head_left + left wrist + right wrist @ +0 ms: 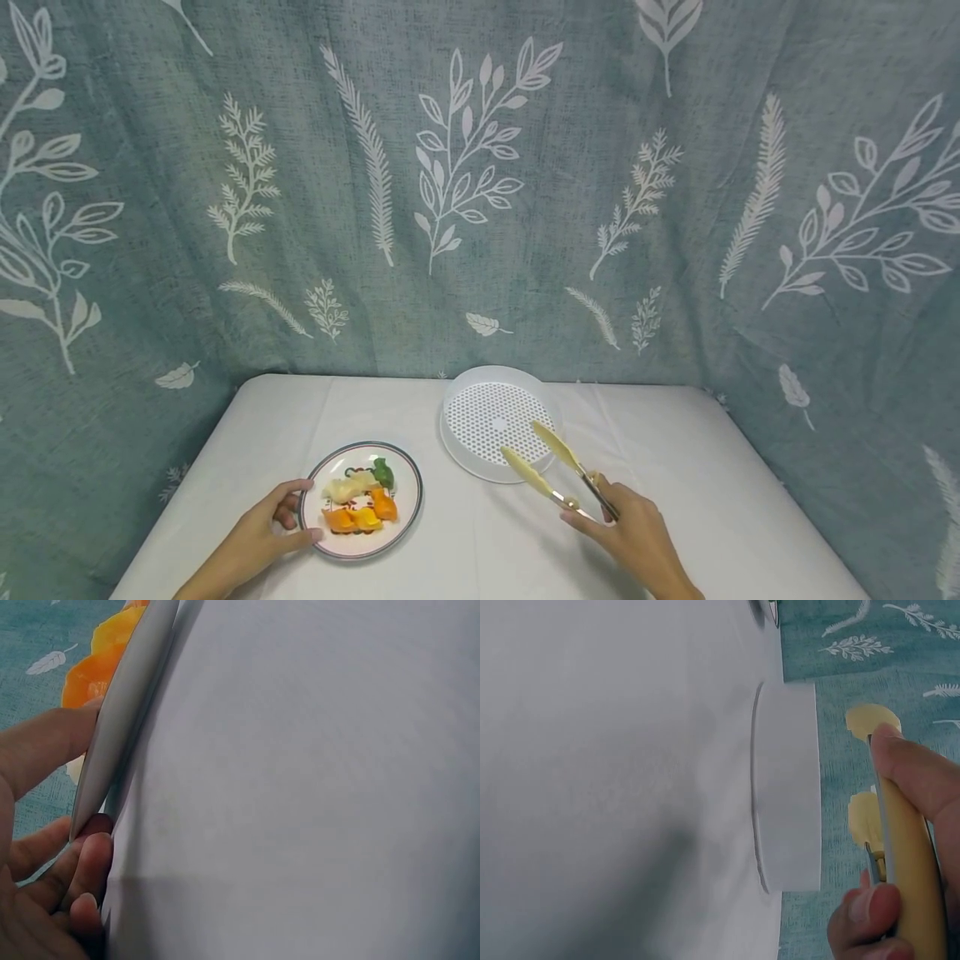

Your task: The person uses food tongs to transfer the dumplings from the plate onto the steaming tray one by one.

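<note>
A white plate with dark rim bands [409, 500] stands at the left of the table, holding several dumplings: pale [350, 486], green [383, 472], orange [384, 505] and yellow [366, 519]. My left hand [258, 529] grips its left rim; in the left wrist view the thumb lies over the edge of the plate [127, 720] and fingers curl underneath. In my right hand [637, 529] are tongs with pale yellow tips [527, 472], their arms spread apart with nothing between them. The tips overlap a white perforated round steamer tray [480, 408] in the head view.
White cloth [465, 550] covers the table. A teal curtain with white leaf prints [480, 308] hangs behind the table and along both sides. The tray's outer wall [791, 787] shows in the right wrist view, left of the tongs.
</note>
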{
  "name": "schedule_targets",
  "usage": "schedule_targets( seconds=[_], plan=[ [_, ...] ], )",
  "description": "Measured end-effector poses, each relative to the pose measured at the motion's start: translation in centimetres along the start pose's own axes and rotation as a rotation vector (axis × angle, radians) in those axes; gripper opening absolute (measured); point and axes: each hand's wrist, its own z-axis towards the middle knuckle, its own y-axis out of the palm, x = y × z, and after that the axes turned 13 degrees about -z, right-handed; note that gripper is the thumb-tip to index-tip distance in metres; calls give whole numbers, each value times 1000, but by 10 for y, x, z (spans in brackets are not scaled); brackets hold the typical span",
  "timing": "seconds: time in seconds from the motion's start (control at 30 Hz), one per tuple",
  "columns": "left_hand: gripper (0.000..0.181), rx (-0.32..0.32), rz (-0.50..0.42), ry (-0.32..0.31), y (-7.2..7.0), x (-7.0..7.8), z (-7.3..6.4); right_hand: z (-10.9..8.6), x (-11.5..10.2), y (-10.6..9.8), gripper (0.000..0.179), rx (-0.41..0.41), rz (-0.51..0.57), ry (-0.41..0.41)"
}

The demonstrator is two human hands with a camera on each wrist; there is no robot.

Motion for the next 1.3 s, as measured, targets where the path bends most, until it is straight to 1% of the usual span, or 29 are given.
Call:
schedule_targets(
  seconds=[0.07, 0.2, 0.27, 0.5, 0.73, 0.9, 1.07, 1.2, 1.3],
  plan=[
    [92, 1, -6, -1, 0, -1, 0, 1, -3, 1, 87, -8, 6, -2],
    [91, 4, -2, -9, 1, -1, 0, 3, -9, 3, 60, -35, 10, -8],
    [91, 3, 1, -7, 2, -1, 0, 4, -12, 4, 57, -41, 12, -22],
    [89, -1, 15, 2, 2, 0, 0, 6, -22, 7, 56, -22, 30, -85],
    [84, -20, -26, 15, 1, -2, -2, 8, -30, 11, 55, -27, 48, -126],
    [89, -8, -27, 12, 1, -2, -2, 9, -37, 15, 56, -36, 66, -160],
    [90, -1, -41, 1, 1, -2, -1, 10, -47, 18, 55, -63, 89, -177],
    [92, 0, -42, 0, 1, -3, -1, 10, -54, 21, 51, -70, 119, -214],
    [92, 2, -39, -1, 0, -3, -1, 9, -59, 24, 53, -80, 134, -250]
  ],
)
